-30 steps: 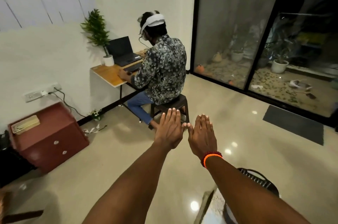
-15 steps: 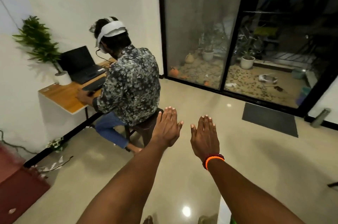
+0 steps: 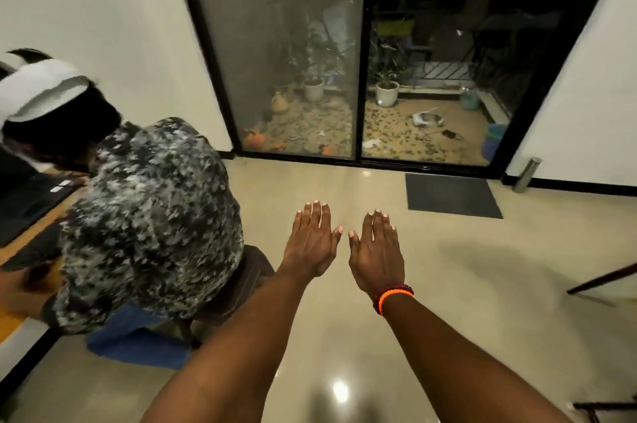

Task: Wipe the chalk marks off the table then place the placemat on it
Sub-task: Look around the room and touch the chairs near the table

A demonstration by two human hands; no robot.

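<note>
Both arms reach forward over the shiny tiled floor (image 3: pixel 482 284), palms down. The left hand (image 3: pixel 312 241) and the right hand (image 3: pixel 375 250) are held side by side and just apart, each with its grip flat and spread: fingers straight, thumbs angled toward each other, holding nothing. An orange and dark red bracelet (image 3: pixel 393 296) circles the right wrist. To the left, a seated person (image 3: pixel 148 215) in a patterned shirt bends over a wooden counter (image 3: pixel 20 243) with a dark laptop (image 3: pixel 24 201) on it; a white headband crosses the head. Ahead stands a black-framed glass sliding door (image 3: pixel 362 60), with potted plants (image 3: pixel 386 91) beyond the glass and a dark doormat (image 3: pixel 451 195) on the floor before it. The placemat and the chalk-marked surface cannot be made out in this view.
</note>
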